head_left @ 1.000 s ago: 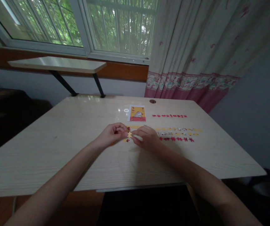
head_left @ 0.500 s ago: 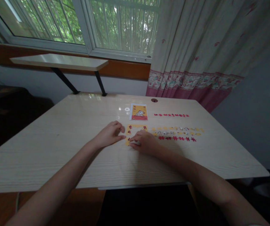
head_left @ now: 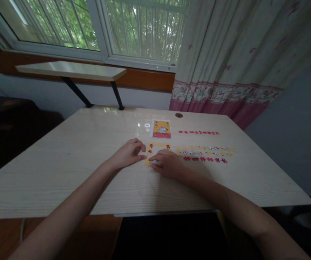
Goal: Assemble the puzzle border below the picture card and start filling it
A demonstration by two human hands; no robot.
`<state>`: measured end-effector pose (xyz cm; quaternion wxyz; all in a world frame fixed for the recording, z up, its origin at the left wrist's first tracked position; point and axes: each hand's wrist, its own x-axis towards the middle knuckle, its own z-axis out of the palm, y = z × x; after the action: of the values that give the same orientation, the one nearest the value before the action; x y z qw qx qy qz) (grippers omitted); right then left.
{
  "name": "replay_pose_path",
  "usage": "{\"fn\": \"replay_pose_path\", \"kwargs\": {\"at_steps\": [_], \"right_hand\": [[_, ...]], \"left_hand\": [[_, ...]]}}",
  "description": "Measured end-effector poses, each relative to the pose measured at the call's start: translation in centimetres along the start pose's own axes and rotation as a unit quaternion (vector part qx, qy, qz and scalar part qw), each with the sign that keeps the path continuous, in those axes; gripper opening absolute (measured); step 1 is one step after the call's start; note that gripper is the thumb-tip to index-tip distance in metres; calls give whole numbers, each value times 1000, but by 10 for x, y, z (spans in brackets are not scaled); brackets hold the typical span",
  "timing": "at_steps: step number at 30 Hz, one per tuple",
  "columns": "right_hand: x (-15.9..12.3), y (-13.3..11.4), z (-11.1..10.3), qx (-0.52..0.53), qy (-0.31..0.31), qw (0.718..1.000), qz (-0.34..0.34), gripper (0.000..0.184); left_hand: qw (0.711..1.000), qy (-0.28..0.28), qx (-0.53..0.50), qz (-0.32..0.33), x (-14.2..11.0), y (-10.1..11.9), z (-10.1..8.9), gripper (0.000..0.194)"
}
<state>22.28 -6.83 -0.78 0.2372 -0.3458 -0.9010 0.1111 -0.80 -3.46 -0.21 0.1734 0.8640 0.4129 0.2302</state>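
Note:
A partly joined yellow jigsaw puzzle (head_left: pixel 159 144) with small red pictures lies flat on the table, its middle bare. My left hand (head_left: pixel 129 153) rests at its left side, fingers curled and thumb apart from them, the thumb tip at the puzzle's edge. My right hand (head_left: pixel 168 164) reaches over the lower part, forefinger and thumb at a yellow puzzle piece (head_left: pixel 147 163) in the lower left. That hand hides the puzzle's lower right. Beyond it lies a picture card (head_left: pixel 160 129) showing a white animal on yellow and red.
To the right lie a far row of red puzzle pieces (head_left: pixel 198 133), two rows of yellow and white pieces (head_left: pixel 206 148), and a nearer red row (head_left: pixel 204 159). A raised shelf (head_left: pixel 74 70) stands at the back left of the table (head_left: pixel 71 173). A curtain (head_left: pixel 220 92) hangs behind.
The view has shifted slightly. Both hands keep nearly the same place at the puzzle, and the pieces lie as before.

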Motion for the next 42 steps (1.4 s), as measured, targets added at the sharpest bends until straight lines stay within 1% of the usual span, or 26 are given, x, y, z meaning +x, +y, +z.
{"fn": "replay_pose_path", "kwargs": {"at_steps": [6, 13, 19, 21, 23, 24, 26, 28, 30, 32, 35, 39, 42], "right_hand": [[0, -1, 0, -6, 7, 1000, 1, 18], [1, -1, 1, -28, -29, 998, -53, 18], [1, -9, -6, -29, -51, 997, -41, 20], [1, -9, -7, -13, -54, 998, -40, 19], [1, -2, -9, 26, -40, 998, -38, 19], [2, 3, -10, 50, -23, 998, -37, 19], [1, 19, -15, 90, 29, 995, -27, 20], [0, 37, -22, 96, 81, 992, -7, 19], [-2, 53, -32, 73, 99, 992, 13, 18], [-4, 65, -40, 41, 83, 995, 32, 18], [-7, 73, -49, -16, 32, 998, 61, 20], [-7, 70, -51, -71, -31, 993, 90, 27], [-7, 68, -50, -84, -51, 990, 100, 33]], "left_hand": [[1000, 3, -11, -5, 0, 2, -1, 24], [1000, 3, -13, -4, 1, 3, -2, 24], [1000, -1, -12, -7, 1, 4, -2, 23], [1000, -1, -13, -8, 1, 3, -2, 23], [1000, -1, -16, -5, 1, 2, -2, 24], [1000, -1, -17, -1, 1, 2, -2, 23], [1000, 1, -18, 9, 1, 4, -2, 21], [1000, 5, -22, 20, 0, 6, -3, 17], [999, 3, -33, 32, -1, 10, -4, 15], [998, -7, -42, 48, -3, 14, -4, 16], [997, -28, -37, 68, -5, 15, -4, 18], [995, -50, -33, 77, -6, 14, -3, 18], [994, -61, -37, 80, -6, 12, -3, 18]]}}
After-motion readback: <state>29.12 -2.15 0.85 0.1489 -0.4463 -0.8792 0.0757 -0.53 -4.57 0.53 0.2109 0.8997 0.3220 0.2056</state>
